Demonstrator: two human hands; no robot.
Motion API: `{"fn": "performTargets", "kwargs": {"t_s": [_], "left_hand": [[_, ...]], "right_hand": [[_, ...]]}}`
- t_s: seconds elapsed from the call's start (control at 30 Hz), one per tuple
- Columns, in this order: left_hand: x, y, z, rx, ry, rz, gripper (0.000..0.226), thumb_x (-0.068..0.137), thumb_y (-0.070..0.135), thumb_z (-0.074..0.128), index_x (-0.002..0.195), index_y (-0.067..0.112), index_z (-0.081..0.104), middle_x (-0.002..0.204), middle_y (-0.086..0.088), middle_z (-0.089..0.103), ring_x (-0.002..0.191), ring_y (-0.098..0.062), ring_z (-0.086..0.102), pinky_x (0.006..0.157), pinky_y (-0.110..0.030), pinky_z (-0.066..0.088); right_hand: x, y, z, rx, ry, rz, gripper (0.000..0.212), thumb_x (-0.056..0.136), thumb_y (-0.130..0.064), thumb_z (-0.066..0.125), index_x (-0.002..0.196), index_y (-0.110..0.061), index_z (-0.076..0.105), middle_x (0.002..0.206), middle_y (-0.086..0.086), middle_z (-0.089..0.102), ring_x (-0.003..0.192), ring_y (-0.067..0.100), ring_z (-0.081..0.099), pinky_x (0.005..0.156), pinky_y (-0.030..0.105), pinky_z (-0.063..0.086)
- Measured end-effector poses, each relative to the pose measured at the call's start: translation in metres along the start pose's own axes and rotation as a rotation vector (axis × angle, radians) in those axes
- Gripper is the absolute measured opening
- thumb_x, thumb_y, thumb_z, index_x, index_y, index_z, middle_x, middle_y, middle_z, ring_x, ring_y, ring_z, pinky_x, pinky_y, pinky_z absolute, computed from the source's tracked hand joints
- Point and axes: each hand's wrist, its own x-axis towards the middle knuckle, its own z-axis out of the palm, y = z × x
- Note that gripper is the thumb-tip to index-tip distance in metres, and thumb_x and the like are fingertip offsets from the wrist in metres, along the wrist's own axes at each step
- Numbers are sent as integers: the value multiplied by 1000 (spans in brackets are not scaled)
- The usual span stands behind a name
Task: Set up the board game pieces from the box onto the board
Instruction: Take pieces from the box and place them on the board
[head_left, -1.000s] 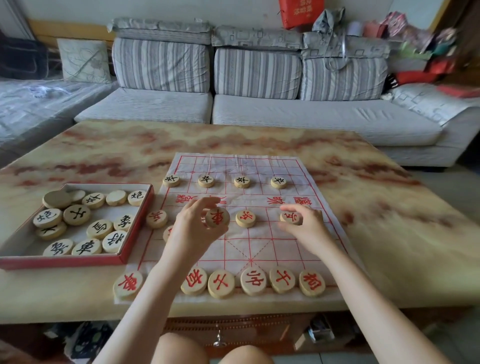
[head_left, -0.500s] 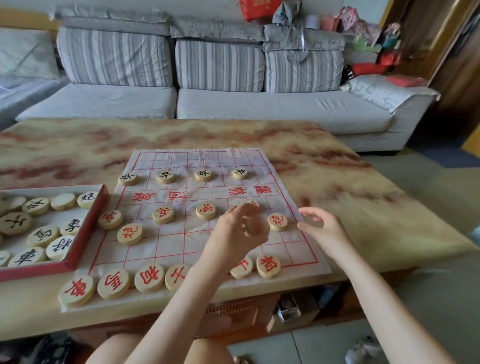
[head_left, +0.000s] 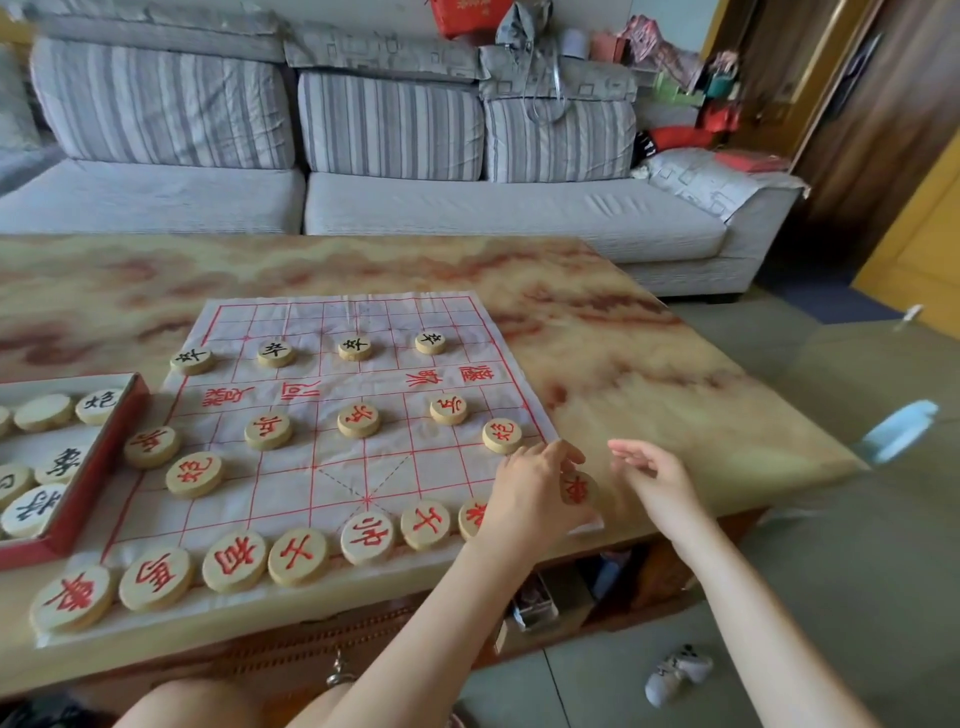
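1. From my remote seat I see the board (head_left: 311, 483), a white cloth sheet with a red grid, lying flat on the marbled table (head_left: 623, 338).
2. The left hand (head_left: 530, 493) is over the board's near right corner. Its fingers curl round a red-lettered piece (head_left: 577, 489), which shows just past the hand at that corner (I cannot tell whether it touches the cloth).
3. The right hand (head_left: 657, 480) hovers just off the board's right edge, beside the held piece. Its fingers are loosely spread and grip nothing.
4. Along the board's near edge I count a near row (head_left: 298, 556) of seven red-lettered discs, the rightmost partly hidden behind the left hand.
5. One red cannon (head_left: 194, 474) sits near the board's left edge and a second cannon (head_left: 502, 435) near its right edge, just beyond the left hand.
6. Four red soldiers (head_left: 358, 420) stand spaced along the line on the near side of the board's middle band of characters.
7. Four black soldiers (head_left: 355, 347) stand in a line on the far side of that band.
8. The red-rimmed box (head_left: 78, 493) lies just off the board's left edge and holds more discs (head_left: 98, 406), some black-lettered and some blank.
9. Beyond the board's far edge, past the table, is a striped grey sofa (head_left: 389, 130).
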Motion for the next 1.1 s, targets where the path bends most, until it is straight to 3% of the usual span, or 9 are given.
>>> {"fn": "performTargets", "kwargs": {"t_s": [0.2,0.43,0.8,1.03,1.1], "left_hand": [[1,-8,13,70,-12,-30,54,66,47,73,113,25,55,114,5,60,108,-16,52,94,-33,40],[-4,-7,-2,14,17,-9,57,71,43,71,122,25,52,120,4,57,111,-15,51,96,-35,42],[-63,-73,-143,-33,328,-167,35,76,15,72,110,17,63,103,5,67,93,-6,59,85,-15,42],[-123,-129,-224,21,479,-388,26,78,14,70,104,17,67,95,3,68,87,-9,63,80,-18,45],[-142,-145,-244,67,540,-454,25,78,12,70,102,15,68,93,-1,69,85,-11,62,78,-21,45]], "right_hand": [[-3,7,1,-15,-10,-7,24,93,-15,52,113,-24,62,116,0,56,107,10,48,83,23,35],[-4,-1,3,-41,-37,-23,26,91,-11,54,112,-23,61,120,0,54,108,11,44,85,24,34],[-16,-55,54,-35,-116,-170,26,83,-17,66,107,-27,64,112,-2,59,101,10,50,73,18,38],[-34,-111,120,-11,-320,-278,27,83,-25,66,109,-31,63,111,-13,62,104,5,54,87,23,42],[-41,-129,144,-5,-370,-320,26,83,-23,66,108,-30,62,108,-15,62,100,2,55,84,19,42]]}}
